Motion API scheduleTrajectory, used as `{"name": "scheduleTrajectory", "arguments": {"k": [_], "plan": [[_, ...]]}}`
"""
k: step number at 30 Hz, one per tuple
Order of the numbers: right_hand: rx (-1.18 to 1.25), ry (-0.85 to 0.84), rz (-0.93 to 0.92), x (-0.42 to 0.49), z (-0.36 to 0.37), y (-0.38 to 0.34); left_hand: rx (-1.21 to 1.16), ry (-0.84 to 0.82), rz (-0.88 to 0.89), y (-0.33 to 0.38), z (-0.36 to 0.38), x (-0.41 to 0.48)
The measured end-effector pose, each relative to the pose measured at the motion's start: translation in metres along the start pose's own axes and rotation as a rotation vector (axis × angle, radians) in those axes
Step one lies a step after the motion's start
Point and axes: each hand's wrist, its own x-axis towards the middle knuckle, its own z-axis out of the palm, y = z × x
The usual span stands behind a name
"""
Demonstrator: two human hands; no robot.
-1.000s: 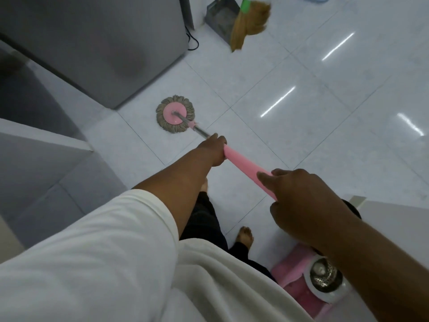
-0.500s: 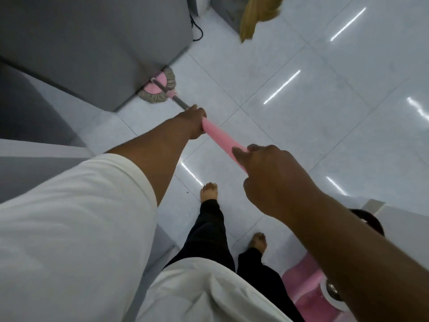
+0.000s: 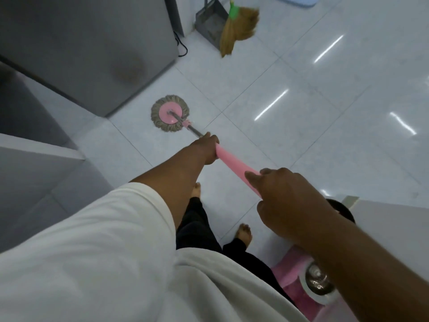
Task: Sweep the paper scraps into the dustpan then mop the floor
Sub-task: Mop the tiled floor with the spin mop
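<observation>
Pink mop (image 3: 232, 161) | left hand (image 3: 206, 148), right hand (image 3: 290, 201) fingers (image 3: 253, 177) wrap handle | grey cabinet (image 3: 92, 43) nearby | broom (image 3: 239, 29), dustpan (image 3: 210, 22) beyond

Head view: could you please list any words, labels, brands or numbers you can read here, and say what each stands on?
None can be read.
The mop, dustpan, broom, pink bucket and grey cabinet show no legible text, label or number in this view.

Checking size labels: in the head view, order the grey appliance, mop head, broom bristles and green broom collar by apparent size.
1. grey appliance
2. mop head and broom bristles: look alike, left unranked
3. green broom collar
</observation>
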Motion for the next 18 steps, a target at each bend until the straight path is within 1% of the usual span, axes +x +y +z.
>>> {"name": "scheduleTrajectory", "arguments": {"k": [3,6,8,11,14,18], "plan": [[0.019,-0.029,0.022,-0.059,0.004,0.017,0.001,-0.022,0.035,0.046,0.033,-0.027],[0.026,-0.044,0.048,-0.097,0.005,0.027,-0.042,-0.037,0.045,0.077,0.057,-0.047],[0.026,-0.049,0.061,-0.114,0.005,0.031,-0.019,-0.032,0.066,0.090,0.067,-0.056],[-0.008,-0.056,0.055,-0.118,0.007,0.029,-0.001,-0.022,0.073,0.093,0.068,-0.062],[-0.051,-0.057,0.054,-0.106,0.002,0.030,-0.049,0.006,0.086,0.087,0.062,-0.055],[-0.026,-0.063,0.082,-0.079,-0.012,0.030,-0.077,0.038,0.092,0.076,0.043,-0.036]]}}
